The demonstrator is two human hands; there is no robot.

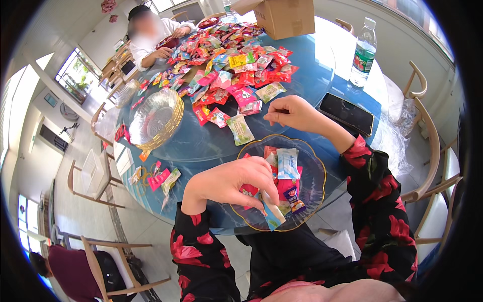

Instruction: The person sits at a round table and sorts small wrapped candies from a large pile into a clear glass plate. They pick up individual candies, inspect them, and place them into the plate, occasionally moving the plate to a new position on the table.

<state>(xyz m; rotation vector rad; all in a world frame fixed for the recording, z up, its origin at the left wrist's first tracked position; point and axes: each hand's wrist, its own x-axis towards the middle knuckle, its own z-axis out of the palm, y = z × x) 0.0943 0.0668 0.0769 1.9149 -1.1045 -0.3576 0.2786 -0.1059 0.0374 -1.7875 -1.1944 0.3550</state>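
A clear plate with a scalloped gold rim [322, 166] sits at the table's near edge, holding several wrapped sweets. Over its left side, my left hand [236, 181] pinches a blue and cream wrapped sweet [273, 215] between thumb and fingers. A blue-and-white packet [288, 163] and a small purple packet [294, 198] lie on the plate. Beyond the plate, my right hand [296, 115] hovers with curled fingers beside the large heap of wrapped sweets [247, 77]. No sweet shows in it, though its palm side is hidden. A pale green packet [240, 129] lies nearest to its left.
A stack of gold-rimmed clear plates [158, 119] stands left of the heap. On the right are a smartphone [347, 113] and a water bottle [363, 56]. A cardboard box [285, 19] is at the back. Across the table, a person [154, 37] handles a dark red container.
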